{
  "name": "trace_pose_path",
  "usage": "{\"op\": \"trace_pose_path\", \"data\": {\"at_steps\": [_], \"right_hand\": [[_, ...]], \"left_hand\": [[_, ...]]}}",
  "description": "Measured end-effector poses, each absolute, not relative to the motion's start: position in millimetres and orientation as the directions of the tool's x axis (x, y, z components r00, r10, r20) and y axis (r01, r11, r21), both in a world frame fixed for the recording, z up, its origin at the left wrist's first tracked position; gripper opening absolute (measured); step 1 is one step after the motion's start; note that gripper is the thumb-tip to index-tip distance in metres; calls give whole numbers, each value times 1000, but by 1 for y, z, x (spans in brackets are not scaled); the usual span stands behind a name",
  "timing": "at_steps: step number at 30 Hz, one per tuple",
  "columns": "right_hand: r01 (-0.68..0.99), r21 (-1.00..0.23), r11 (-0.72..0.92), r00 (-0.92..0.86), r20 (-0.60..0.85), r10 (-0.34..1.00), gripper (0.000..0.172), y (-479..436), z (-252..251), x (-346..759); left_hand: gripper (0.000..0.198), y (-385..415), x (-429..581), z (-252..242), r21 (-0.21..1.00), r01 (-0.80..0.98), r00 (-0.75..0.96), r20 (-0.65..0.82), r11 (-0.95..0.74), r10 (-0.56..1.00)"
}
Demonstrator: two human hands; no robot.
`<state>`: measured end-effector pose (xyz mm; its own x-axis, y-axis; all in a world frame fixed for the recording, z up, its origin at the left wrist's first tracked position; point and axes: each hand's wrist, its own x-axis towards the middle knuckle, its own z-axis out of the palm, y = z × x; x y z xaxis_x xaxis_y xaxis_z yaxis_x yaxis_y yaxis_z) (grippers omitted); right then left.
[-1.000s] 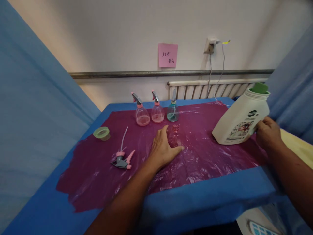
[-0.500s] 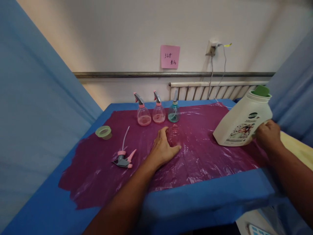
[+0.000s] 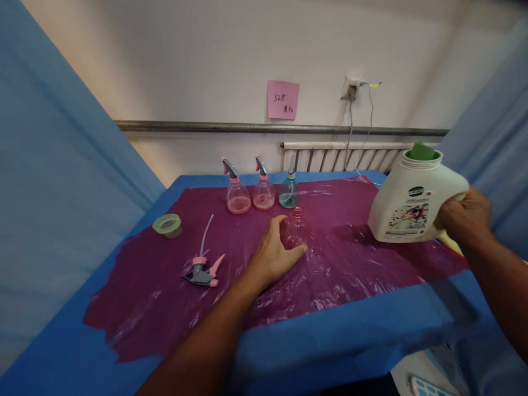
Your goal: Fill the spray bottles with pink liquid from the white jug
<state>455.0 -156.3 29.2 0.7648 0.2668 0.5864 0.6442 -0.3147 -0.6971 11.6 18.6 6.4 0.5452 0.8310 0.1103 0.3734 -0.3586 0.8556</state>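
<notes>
My left hand [image 3: 275, 250] is curled around the side of a clear pink spray bottle [image 3: 297, 228] with no top, standing upright on the purple sheet. The fingers are behind it and the thumb in front. At the right, my right hand [image 3: 464, 217] is closed on the handle of a white plastic jug [image 3: 406, 212], held upright above the sheet. Something green [image 3: 421, 151] shows in the jug's open mouth. A grey and pink spray trigger head [image 3: 202, 272] with its tube lies left of my left hand.
Two pink spray bottles [image 3: 238, 201] and a teal spray bottle [image 3: 289, 193] stand at the back. A small pale green cup [image 3: 167, 225] is at the left. The purple plastic sheet [image 3: 338, 275] covers a blue table [image 3: 330, 322]. Blue curtains [image 3: 61, 137] hang at both sides.
My right hand has brought the jug from a leftward-slanting position to nearly upright. My left hand stays at the clear pink bottle. The view has shifted slightly.
</notes>
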Motion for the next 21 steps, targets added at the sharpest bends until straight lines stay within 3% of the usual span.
{"op": "trace_pose_path", "data": {"at_steps": [3,5,9,12,16,21], "right_hand": [[621,-744,-245,783,577,232,32,-155,51,452],[667,-696,-267,745,611,268,32,-154,66,447],[757,-450,-475,645,631,431,26,-150,92,431],[814,-248,-526,555,602,575,28,-143,103,417],[859,-93,-504,468,544,697,29,-132,108,403],[843,42,-536,441,516,734,35,-122,110,393]], "left_hand": [[86,19,11,5,846,368,550,135,-385,824],[85,20,11,3,838,361,552,162,-410,818],[84,24,12,0,818,347,569,206,-459,796],[85,26,12,0,807,342,590,214,-482,778],[87,26,11,1,802,340,594,222,-491,773],[84,25,10,2,797,352,575,230,-491,785]]}}
